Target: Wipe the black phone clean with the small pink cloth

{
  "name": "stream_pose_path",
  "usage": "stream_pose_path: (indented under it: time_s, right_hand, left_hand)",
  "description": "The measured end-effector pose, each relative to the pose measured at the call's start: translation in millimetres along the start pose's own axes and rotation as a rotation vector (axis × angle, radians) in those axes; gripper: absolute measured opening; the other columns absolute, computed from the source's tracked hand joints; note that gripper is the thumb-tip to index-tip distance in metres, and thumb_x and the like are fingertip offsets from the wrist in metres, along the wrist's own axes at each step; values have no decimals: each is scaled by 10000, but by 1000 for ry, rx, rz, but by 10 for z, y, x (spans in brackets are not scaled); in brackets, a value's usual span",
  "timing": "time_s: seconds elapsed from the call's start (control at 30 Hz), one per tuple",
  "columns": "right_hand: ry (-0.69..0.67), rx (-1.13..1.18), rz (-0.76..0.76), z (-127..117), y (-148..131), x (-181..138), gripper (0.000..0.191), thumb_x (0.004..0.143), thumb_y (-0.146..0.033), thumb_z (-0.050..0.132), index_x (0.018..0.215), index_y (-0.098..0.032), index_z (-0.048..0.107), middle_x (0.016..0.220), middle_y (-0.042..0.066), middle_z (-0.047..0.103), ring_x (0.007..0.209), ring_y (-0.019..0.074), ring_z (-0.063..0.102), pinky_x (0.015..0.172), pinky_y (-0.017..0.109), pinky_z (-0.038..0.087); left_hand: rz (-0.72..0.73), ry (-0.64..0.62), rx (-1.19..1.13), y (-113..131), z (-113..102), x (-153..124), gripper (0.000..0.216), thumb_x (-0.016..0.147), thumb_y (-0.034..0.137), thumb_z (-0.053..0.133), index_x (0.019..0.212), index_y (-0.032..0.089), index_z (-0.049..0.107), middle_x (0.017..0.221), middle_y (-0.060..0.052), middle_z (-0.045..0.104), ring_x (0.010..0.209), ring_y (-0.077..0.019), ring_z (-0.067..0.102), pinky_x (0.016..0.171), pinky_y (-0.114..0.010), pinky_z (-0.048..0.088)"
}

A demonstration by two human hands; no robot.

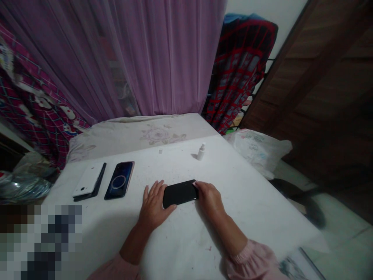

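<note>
Lying with long axis left-to-right, right end farther, the black phone is clamped by the left hand; right hand: grip indeterminable. Plastic bag lettering: illegible.

We reach inward with our left forearm and right forearm. Our left hand lies palm down, 4 fingers pointing forward, thumb angled right; our right hand curls leftward, fingers bent.

Support surface: table, covered with a white cloth; floral cloth at far end. Items on white cloth, from left: dark flat device beneath white smartphone; blue smartphone; black smartphone; beyond it, upright white spray bottle
</note>
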State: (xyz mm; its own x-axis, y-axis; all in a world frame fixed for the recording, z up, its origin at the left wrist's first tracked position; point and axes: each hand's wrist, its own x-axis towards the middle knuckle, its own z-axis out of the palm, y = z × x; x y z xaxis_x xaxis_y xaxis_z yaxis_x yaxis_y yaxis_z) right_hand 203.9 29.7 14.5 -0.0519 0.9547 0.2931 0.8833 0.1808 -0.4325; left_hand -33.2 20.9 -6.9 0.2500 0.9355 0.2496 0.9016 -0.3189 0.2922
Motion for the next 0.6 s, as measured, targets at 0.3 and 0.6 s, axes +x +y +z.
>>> stream_pose_path:
  time_s: [0.3, 0.6]
  right_hand:
    - [-20, 26, 39, -87, 57, -115, 257, 921, -206, 515, 1002, -234, 758, 1018, 46, 762, 930, 201, 697, 858, 289, 517]
    - [-56, 14, 105, -77, -115, 281, 230, 913, -191, 548, 996, -225, 760, 1038, 48, 760, 958, 203, 704, 892, 296, 515]
  left_hand:
    - [33, -13, 7, -55, 23, 5, 645, 800, 519, 612, 1351, 204, 499, 1475, -133, 473, 1393, -346, 373, 1152, -599, 201]
    - [26, 8, 34, -3, -22, 1, 627, 804, 517, 604, 1317, 171, 509, 1460, -160, 485, 1382, -347, 394, 1153, -591, 212]
